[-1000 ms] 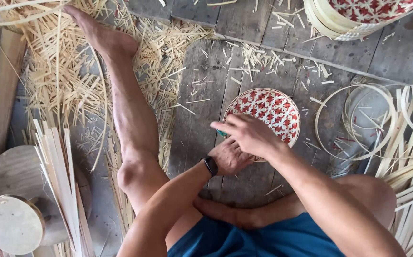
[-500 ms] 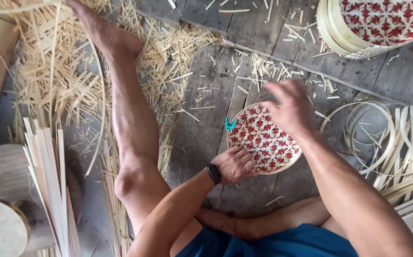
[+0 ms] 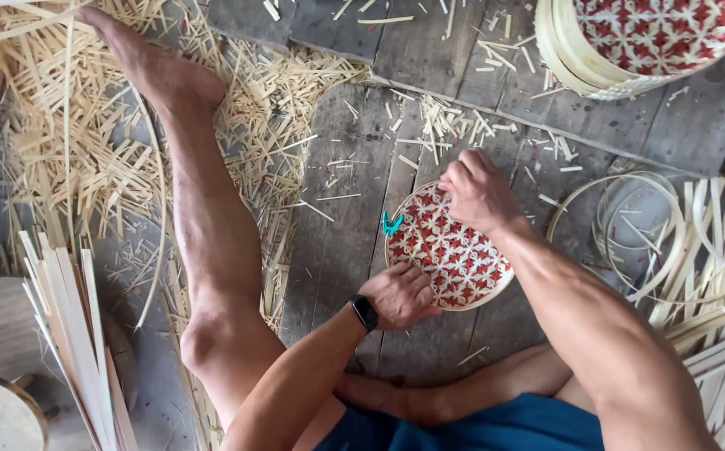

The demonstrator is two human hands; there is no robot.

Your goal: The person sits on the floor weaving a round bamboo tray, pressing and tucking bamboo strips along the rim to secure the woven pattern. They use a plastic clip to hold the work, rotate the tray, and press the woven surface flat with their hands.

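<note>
My left hand presses flat, fingers spread, on the woven red-and-white disc; my right hand pinches its far rim. Weave looks complete, edge unbound.

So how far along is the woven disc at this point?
Done: the red-and-white woven disc looks fully patterned, and a teal clip sits at its left edge. In hand: the left hand presses its near edge, the right hand works its far rim. Left: loose hoops lie unfitted nearby.
</note>
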